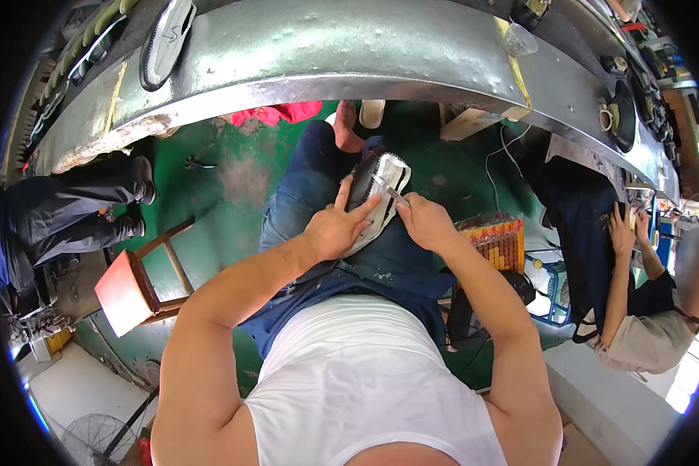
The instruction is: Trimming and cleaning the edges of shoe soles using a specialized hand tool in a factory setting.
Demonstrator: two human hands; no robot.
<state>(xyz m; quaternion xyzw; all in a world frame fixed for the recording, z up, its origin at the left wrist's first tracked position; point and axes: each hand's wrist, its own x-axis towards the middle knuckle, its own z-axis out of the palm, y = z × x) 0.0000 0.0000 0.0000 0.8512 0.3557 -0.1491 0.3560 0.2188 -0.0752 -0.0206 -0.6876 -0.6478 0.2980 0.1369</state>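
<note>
A black shoe [393,172] lies bottom up across my thighs, its pale underside and white rim facing me. My left hand [334,231] holds it down from the left, with the index and middle fingers spread over the black side and the underside. In my right hand [429,223] is a slim flat metal tool [394,194], held between thumb and fingers. Its tip reaches over the pale underside near the far end; the exact kind of tool is too small to make out. The shoe's near end is partly hidden by my left hand.
A metal-topped bench [326,50] curves across the front, with another shoe piece [167,43] on it. A wooden stool [128,291] stands at left beside a person's legs [93,202]. At right are a yellow-red package [495,239] and a seated person [648,338].
</note>
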